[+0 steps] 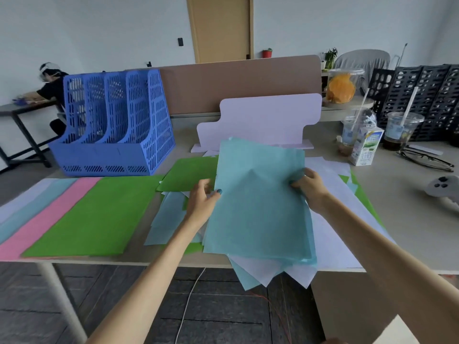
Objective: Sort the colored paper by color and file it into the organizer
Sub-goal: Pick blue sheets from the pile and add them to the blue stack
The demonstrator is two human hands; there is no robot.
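Note:
Both hands hold a stack of light blue sheets [258, 207] lifted over the table's middle. My left hand [202, 198] grips its left edge with the thumb on top, and my right hand [311, 186] pinches its right edge. Under the stack lie mixed white, blue and green sheets [332, 219]. At the left of the table, sorted sheets lie fanned out: a green sheet [99, 217] on top, then pink [42, 224], light blue and pale lilac. Another green sheet [191, 172] lies behind my left hand. The blue slotted organizer [116, 127] stands empty at the back left.
A pale lilac board [263, 120] stands behind the papers. At the right are a milk carton [366, 147], two plastic cups [402, 130], glasses [424, 158], a controller [444, 189] and black racks [427, 95]. A person sits at another table at far left.

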